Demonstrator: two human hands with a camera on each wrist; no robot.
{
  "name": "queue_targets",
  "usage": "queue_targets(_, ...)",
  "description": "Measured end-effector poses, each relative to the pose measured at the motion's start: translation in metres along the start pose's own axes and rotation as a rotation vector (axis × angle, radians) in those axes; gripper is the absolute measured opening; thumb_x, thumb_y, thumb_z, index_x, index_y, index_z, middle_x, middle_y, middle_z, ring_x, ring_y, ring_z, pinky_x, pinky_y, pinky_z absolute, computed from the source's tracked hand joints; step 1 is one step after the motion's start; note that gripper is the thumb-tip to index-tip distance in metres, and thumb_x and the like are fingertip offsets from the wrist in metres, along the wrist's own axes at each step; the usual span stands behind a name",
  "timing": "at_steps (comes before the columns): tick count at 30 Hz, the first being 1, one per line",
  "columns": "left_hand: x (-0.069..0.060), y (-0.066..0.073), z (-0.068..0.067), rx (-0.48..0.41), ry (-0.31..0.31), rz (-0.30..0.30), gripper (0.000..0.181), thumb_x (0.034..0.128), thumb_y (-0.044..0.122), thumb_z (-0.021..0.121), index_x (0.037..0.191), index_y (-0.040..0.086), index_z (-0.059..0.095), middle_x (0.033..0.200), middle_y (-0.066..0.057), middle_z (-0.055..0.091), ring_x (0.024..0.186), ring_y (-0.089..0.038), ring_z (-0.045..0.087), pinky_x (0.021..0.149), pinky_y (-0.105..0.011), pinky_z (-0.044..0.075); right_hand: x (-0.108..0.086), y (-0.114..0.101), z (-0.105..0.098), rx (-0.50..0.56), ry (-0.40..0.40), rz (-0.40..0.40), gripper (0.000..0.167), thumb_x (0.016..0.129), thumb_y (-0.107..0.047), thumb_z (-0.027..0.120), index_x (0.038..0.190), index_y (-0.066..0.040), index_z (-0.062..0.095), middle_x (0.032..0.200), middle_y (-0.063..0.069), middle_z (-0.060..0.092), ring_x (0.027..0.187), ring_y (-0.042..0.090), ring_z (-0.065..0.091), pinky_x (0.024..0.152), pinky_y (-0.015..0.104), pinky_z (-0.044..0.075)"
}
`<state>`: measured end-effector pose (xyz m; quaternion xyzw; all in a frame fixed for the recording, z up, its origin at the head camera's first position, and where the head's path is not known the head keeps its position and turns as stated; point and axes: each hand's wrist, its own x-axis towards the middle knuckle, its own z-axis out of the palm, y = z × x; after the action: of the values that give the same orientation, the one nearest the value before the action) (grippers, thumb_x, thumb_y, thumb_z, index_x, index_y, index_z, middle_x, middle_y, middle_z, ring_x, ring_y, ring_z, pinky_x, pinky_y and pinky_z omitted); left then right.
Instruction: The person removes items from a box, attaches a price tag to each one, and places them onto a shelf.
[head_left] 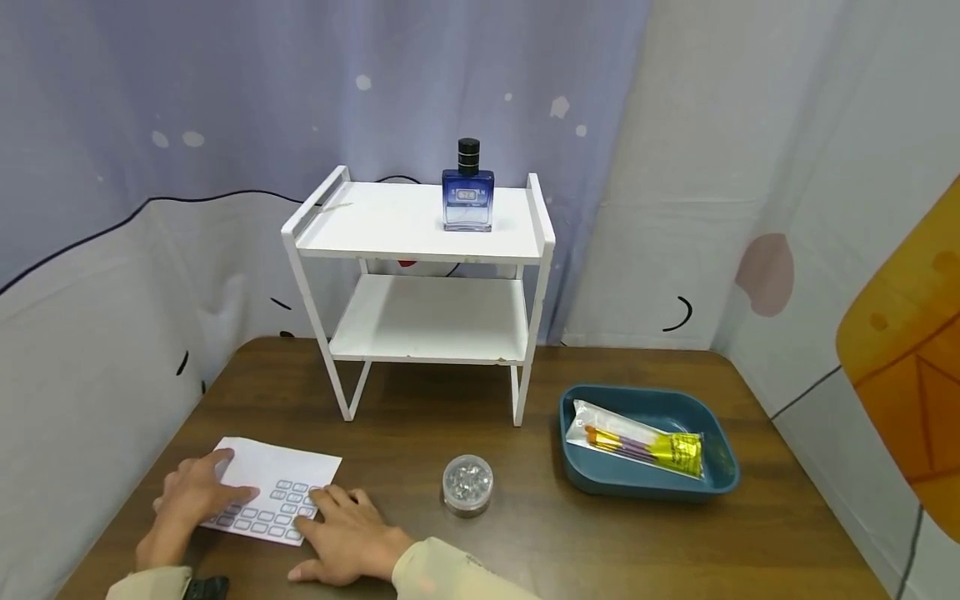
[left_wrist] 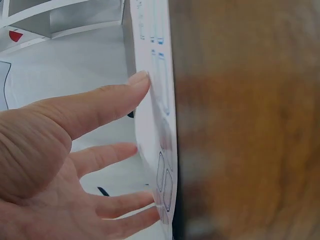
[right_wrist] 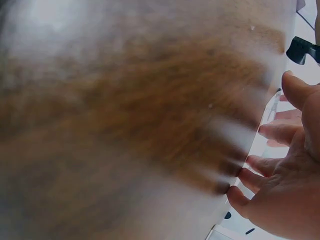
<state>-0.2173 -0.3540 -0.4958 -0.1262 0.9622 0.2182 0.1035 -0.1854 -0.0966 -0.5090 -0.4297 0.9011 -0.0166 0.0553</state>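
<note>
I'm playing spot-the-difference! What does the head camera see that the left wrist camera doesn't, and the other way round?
Only the head view: the perfume bottle, round clear tub, teal tray, paintbrush packet and right hand.

Only the left wrist view: the palm side of the left hand.

Both: that hand itself, the white two-tier shelf, the sheet with printed rounded boxes and the wooden table.

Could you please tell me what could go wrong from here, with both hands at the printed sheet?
The sheet may slide or crease if the left hand and right hand push unevenly, since it lies loose under their fingers.
The round clear container might get knocked if the right arm swings outward, as it stands nearby.
The blue bottle could topple if the white rack is bumped.
</note>
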Motion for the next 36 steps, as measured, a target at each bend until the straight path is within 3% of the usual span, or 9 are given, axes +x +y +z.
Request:
queue_targets(3,-0.001,0.003,-0.003,0.002,-0.002,0.008,0.107,0.0738,0.052,0.082,0.146,-0.007,0.030,0.137,-0.051,0.029,0.121,-0.072,0.031,0.090,-0.079,0.034,0.000,0.000,-0.001,0.006,-0.020,0.003,0.061,0.092,-0.068,0.050,0.146,-0.039,0.046,0.159,-0.007,0.032,0.147,0.012,0.029,0.112,0.034,0.033)
queue_targets(9,-0.002,0.009,-0.005,-0.057,0.038,0.096,0.098,0.0803,0.036,0.080,0.147,-0.009,0.025,0.143,-0.047,0.030,0.121,-0.068,0.037,0.095,-0.073,0.035,-0.001,-0.001,-0.001,0.002,-0.040,0.007,0.064,0.091,-0.069,0.051,0.148,-0.040,0.044,0.160,-0.007,0.030,0.149,0.012,0.026,0.115,0.035,0.031)
queue_targets(16,-0.005,0.016,-0.001,-0.137,0.088,0.155,0.085,0.0823,0.016,0.076,0.148,-0.007,0.027,0.136,-0.049,0.038,0.104,-0.056,0.053,0.080,-0.061,0.046,-0.003,-0.001,0.000,-0.012,-0.046,0.010,0.066,0.090,-0.069,0.053,0.148,-0.040,0.043,0.160,-0.009,0.030,0.149,0.011,0.026,0.116,0.036,0.031)
queue_targets(21,-0.008,0.020,0.001,-0.172,0.144,0.233,0.076,0.0807,0.003,0.072,0.144,-0.012,0.031,0.138,-0.048,0.036,0.115,-0.062,0.048,0.091,-0.066,0.044,-0.004,0.001,0.000,0.025,-0.059,0.016,0.064,0.091,-0.068,0.053,0.148,-0.041,0.044,0.160,-0.010,0.030,0.150,0.011,0.025,0.118,0.036,0.030)
queue_targets(27,-0.013,0.024,-0.003,-0.249,0.132,0.264,0.074,0.0832,-0.003,0.068,0.145,-0.016,0.029,0.143,-0.047,0.033,0.127,-0.061,0.039,0.103,-0.069,0.034,-0.005,0.006,-0.005,0.095,-0.027,0.015,0.057,0.093,-0.065,0.053,0.144,-0.038,0.051,0.157,-0.008,0.037,0.147,0.011,0.032,0.115,0.035,0.034)
queue_targets(29,-0.016,0.027,-0.006,-0.258,0.133,0.278,0.074,0.0835,-0.003,0.068,0.145,-0.017,0.029,0.142,-0.047,0.034,0.122,-0.057,0.045,0.100,-0.065,0.040,-0.006,0.009,-0.009,0.149,0.002,0.013,0.056,0.094,-0.062,0.054,0.144,-0.035,0.052,0.156,-0.005,0.039,0.146,0.012,0.035,0.111,0.035,0.038)
queue_targets(32,-0.021,0.031,-0.012,-0.260,0.133,0.307,0.073,0.0839,-0.002,0.070,0.145,-0.016,0.031,0.137,-0.046,0.043,0.102,-0.042,0.058,0.085,-0.046,0.051,-0.010,0.016,-0.016,0.244,0.063,0.018,0.055,0.096,-0.056,0.056,0.145,-0.032,0.052,0.155,-0.001,0.042,0.143,0.015,0.040,0.107,0.036,0.043)
queue_targets(36,-0.030,0.038,-0.018,-0.322,0.109,0.347,0.074,0.0843,-0.003,0.071,0.146,-0.013,0.033,0.110,-0.036,0.062,0.074,-0.019,0.060,0.062,-0.029,0.050,-0.015,0.027,-0.027,0.371,0.209,0.030,0.052,0.097,-0.045,0.061,0.145,-0.026,0.053,0.152,0.004,0.047,0.139,0.019,0.045,0.105,0.037,0.045)
